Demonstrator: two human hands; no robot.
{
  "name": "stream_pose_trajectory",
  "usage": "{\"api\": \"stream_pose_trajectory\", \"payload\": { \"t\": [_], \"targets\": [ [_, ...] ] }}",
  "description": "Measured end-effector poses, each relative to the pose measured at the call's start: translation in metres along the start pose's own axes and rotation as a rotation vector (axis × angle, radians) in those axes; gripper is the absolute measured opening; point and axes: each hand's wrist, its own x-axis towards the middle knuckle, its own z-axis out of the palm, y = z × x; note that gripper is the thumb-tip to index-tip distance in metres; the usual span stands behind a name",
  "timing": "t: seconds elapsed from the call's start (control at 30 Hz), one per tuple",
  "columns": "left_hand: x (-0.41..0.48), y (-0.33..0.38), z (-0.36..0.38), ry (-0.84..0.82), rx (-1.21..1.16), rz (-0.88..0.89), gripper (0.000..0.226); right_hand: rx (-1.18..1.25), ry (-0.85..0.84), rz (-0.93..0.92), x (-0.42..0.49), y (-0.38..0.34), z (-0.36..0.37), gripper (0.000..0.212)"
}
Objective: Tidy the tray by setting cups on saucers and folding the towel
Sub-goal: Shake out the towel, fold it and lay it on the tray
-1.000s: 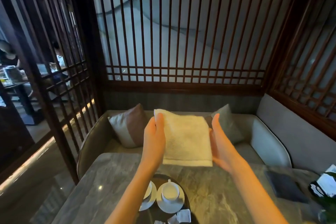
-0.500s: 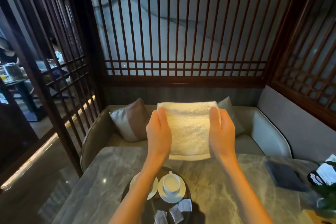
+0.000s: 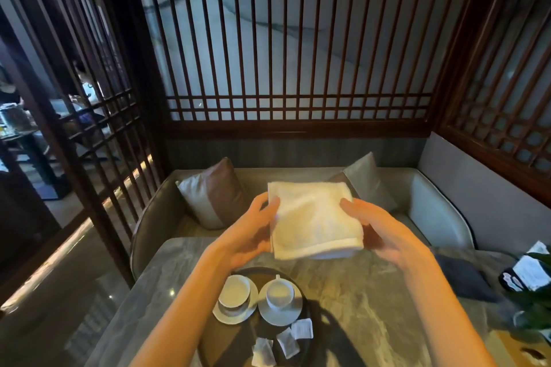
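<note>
As it hangs in the air over the far side of the tabletop [image 3: 372,307], one folded towel [image 3: 313,217] is held by both hands. The left hand [image 3: 250,232] grips the left edge of the towel, with its thumb on top and its fingers under the cloth. The right hand [image 3: 378,232] grips the right edge the same way, with its thumb on top and its fingers hidden below. Neither hand is wide open. Each one is bent round the towel. The towel is cream, folded into a thick square, and does not touch the tabletop.

Nearer the person sits one round dark tray [image 3: 265,270]. It holds two white cups on two white saucers. The left cup [image 3: 234,290] stands on the left saucer [image 3: 229,314]. The right cup [image 3: 279,293] stands on the right saucer [image 3: 283,317]. The saucers sit side by side, just about touching. Three small white packets [image 3: 302,328] lie on the tray in front of them.

Behind the tabletop is one grey sofa [image 3: 432,211] with a left cushion [image 3: 211,194] and a right cushion [image 3: 366,179]. One dark cloth [image 3: 465,280] lies on the tabletop to the right.
</note>
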Motion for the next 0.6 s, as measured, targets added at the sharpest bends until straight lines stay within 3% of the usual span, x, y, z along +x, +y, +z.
{"api": "stream_pose_trajectory", "payload": {
  "t": [0.1,0.17,0.33,0.47,0.6],
  "targets": [
    [-0.003,-0.007,-0.006,-0.061,-0.037,-0.084,0.072,-0.008,-0.143,0.073,-0.005,0.006,-0.011,0.052],
    [-0.005,-0.009,-0.008,-0.13,-0.052,-0.082,0.071,-0.061,-0.205,0.093,-0.009,0.008,-0.013,0.063],
    [-0.003,-0.015,-0.011,-0.228,-0.013,-0.065,0.043,-0.131,-0.174,0.091,-0.013,0.012,-0.017,0.049],
    [-0.001,-0.021,-0.014,-0.183,-0.058,-0.046,0.055,-0.137,-0.149,0.048,-0.01,0.021,-0.017,0.034],
    [-0.006,-0.022,-0.015,-0.21,0.011,0.026,0.041,-0.176,-0.032,-0.071,-0.012,0.025,-0.014,0.039]
  ]
}}
